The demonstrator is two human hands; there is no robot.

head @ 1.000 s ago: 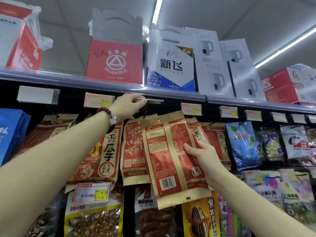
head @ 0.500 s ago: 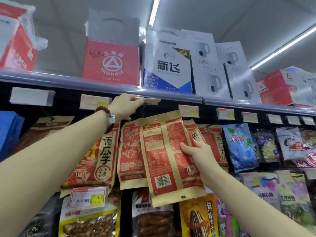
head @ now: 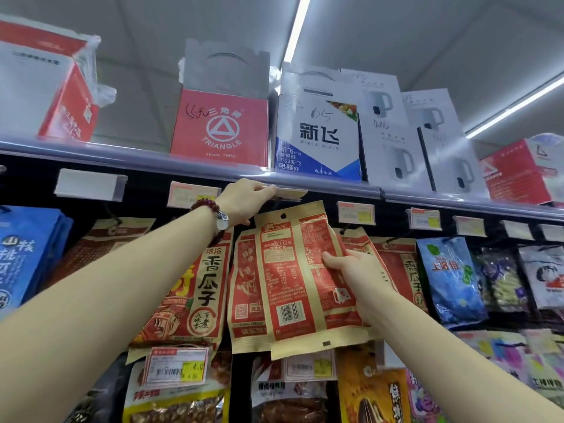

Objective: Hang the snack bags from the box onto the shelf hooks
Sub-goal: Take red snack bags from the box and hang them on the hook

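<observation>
Left hand (head: 244,200) pinching price-tag flap (head: 288,194) at hook end, right hand (head: 360,271) gripping red-and-tan snack bag (head: 302,276), now raised nearer, hang hole just beneath flap, threading judged imminent.

The red box (head: 219,127) on the top shelf reads "TRIANGLE since 1966". Right of it, the white-and-blue box (head: 317,134) bears "新飞" and a handwritten "05". Lower left, the hanging seed bag (head: 195,288) shows "香瓜子", and a price tag (head: 176,367) reads "4.0".
</observation>
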